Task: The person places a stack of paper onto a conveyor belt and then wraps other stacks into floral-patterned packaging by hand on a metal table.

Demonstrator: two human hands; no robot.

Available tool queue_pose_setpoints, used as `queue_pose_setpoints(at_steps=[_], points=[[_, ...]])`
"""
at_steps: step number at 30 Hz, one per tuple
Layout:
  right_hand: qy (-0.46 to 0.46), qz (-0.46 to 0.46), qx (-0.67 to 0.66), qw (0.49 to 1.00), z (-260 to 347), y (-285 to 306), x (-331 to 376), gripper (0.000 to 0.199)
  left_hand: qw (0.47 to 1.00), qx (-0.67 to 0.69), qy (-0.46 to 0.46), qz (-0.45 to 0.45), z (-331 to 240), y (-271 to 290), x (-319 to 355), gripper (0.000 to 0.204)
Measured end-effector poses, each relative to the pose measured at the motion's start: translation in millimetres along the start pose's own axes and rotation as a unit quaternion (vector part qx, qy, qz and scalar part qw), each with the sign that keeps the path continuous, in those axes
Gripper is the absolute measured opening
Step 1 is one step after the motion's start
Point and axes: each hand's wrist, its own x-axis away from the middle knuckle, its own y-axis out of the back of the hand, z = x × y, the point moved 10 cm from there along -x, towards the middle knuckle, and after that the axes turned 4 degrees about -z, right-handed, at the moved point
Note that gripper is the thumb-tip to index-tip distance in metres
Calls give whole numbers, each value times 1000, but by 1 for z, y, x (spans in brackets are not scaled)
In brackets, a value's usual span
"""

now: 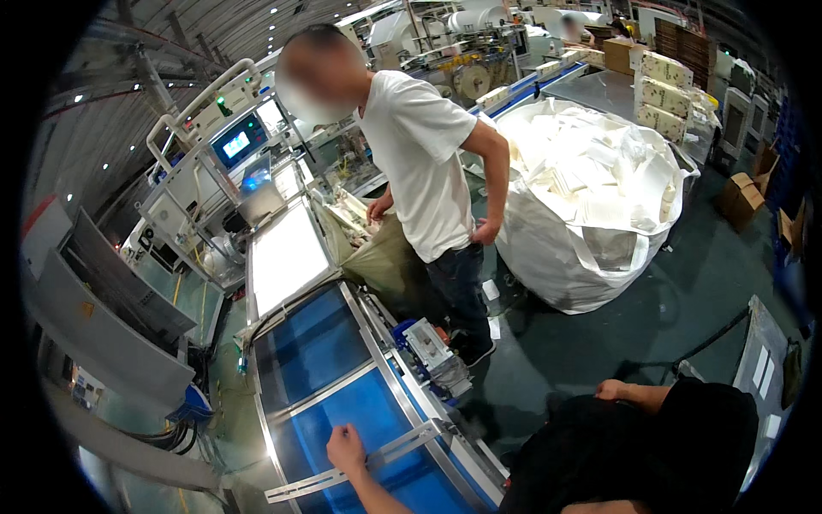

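My left hand [345,447] is closed in a loose fist above the blue conveyor belt [330,413], with nothing visible in it. The wrist lies by a slotted metal bar [398,447] that crosses the belt. To the right, my right hand [610,390] rests with curled fingers against my dark clothing, and nothing shows in it. Farther up, the blue belt meets a lit white panel [289,257] on the same line. The stretch of belt around my left hand carries no goods.
A co-worker in a white shirt [424,154] stands beyond the belt's right side. Behind them sits a large white bulk bag [556,257] full of pale pieces. A motor unit [428,344] juts from the conveyor's side. A grey machine cabinet [111,317] stands at left.
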Motion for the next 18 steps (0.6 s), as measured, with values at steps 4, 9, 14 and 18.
queue_pose_setpoints(at_steps=[4, 9, 14, 18], points=[[-24, 92, -42, 995, 15, -22, -14, 38, 999, -28, 21, -7, 16, 7, 2, 27], [-7, 129, -6, 992, 13, -20, -30, 39, 999, -24, 23, -20, 14, 3, -1, 27], [4, 124, 1, 992, 34, 8, -24, 43, 998, -51, 45, -11, 12, 5, 1, 27], [27, 130, -33, 991, 50, 20, -25, 46, 994, -75, 75, 1, 24, 7, 5, 28]])
